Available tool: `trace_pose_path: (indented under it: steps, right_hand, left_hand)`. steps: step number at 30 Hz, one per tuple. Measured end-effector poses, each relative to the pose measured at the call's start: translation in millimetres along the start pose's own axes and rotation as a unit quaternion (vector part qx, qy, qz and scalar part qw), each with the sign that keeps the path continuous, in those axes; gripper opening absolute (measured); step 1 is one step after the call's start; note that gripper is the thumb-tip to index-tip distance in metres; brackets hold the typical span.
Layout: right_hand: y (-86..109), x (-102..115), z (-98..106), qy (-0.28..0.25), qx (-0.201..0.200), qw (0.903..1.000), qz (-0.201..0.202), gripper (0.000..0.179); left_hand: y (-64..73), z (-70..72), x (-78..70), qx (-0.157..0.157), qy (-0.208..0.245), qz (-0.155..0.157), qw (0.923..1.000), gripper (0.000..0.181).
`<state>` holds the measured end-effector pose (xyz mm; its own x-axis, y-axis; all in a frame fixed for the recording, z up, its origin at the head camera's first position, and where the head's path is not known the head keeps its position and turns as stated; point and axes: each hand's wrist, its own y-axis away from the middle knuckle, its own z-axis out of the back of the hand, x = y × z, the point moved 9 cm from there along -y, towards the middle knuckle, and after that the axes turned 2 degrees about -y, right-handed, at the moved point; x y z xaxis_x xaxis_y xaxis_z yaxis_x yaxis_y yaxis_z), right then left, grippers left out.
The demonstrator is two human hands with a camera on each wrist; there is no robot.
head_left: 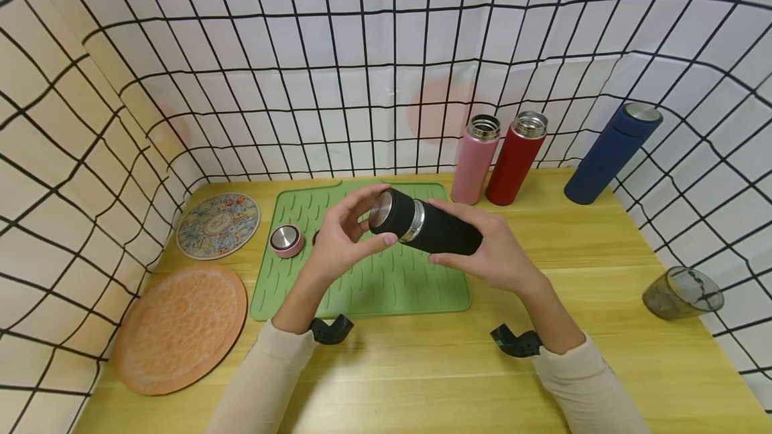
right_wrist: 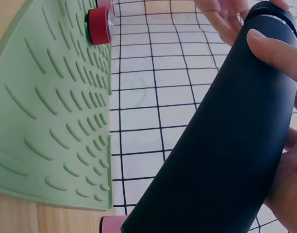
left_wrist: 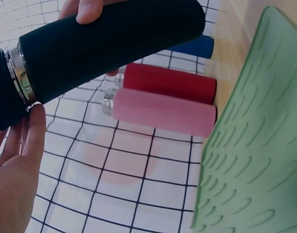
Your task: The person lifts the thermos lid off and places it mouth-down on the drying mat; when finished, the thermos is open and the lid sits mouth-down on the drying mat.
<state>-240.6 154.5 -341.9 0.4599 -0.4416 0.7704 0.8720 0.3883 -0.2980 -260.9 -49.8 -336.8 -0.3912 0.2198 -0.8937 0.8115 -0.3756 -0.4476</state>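
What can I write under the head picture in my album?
Left hand grips the cap, right hand holds the black bottle, above a green mat.

Area type: screened work booth (head_left: 90, 146); the wider room cannot be identified. Indicators visible from here: grid cloth (head_left: 326, 106) on three sides, table (head_left: 416, 380), wrist cameras (head_left: 519, 342).

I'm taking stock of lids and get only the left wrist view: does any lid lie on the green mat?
Observer: Yes, the right wrist view shows a red lid on the mat.
Operator: The black lid is cut off in my picture. How does its end look?
Observer: In the head view, the black lid ends in a silver disc.
Operator: And the blue bottle, is it capped?
Observer: Yes, the head view shows a lid on the blue bottle.
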Motion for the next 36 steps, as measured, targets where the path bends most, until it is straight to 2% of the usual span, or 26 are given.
trace_pose_path:
  steps: [6,11,15,22,27,32,36]
  right_hand:
    - [2.3,-4.0,2.1,0.001,0.0,1.0,-0.006,0.081]
    - [6.9,-20.3,7.0,0.003,-0.007,0.9996,-0.029,0.081]
    - [10.9,-33.8,21.3,0.0,-0.031,0.9984,-0.048,0.081]
    - [11.7,-48.7,53.5,-0.003,-0.084,0.9952,-0.051,0.083]
    - [13.4,-66.6,83.0,0.002,-0.142,0.9872,-0.073,0.086]
    - [18.5,-88.3,115.1,-0.021,-0.22,0.9708,-0.092,0.085]
    - [21.4,-105.5,136.9,-0.049,-0.265,0.9571,-0.106,0.084]
  left_hand:
    - [1.7,1.5,-2.0,-0.012,-0.002,-0.003,0.9999,0.077]
    - [5.2,6.2,2.9,-0.023,-0.029,0.007,0.9993,0.072]
    - [6.9,11.4,7.7,-0.029,-0.052,0.019,0.998,0.069]
    - [13.0,25.6,13.8,-0.05,-0.098,0.038,0.9932,0.068]
    - [15.6,37.9,24.2,-0.069,-0.153,0.054,0.9843,0.067]
    - [16.7,46.8,34.9,-0.075,-0.212,0.076,0.9714,0.069]
    - [18.7,50.6,46.1,-0.069,-0.248,0.107,0.9603,0.073]
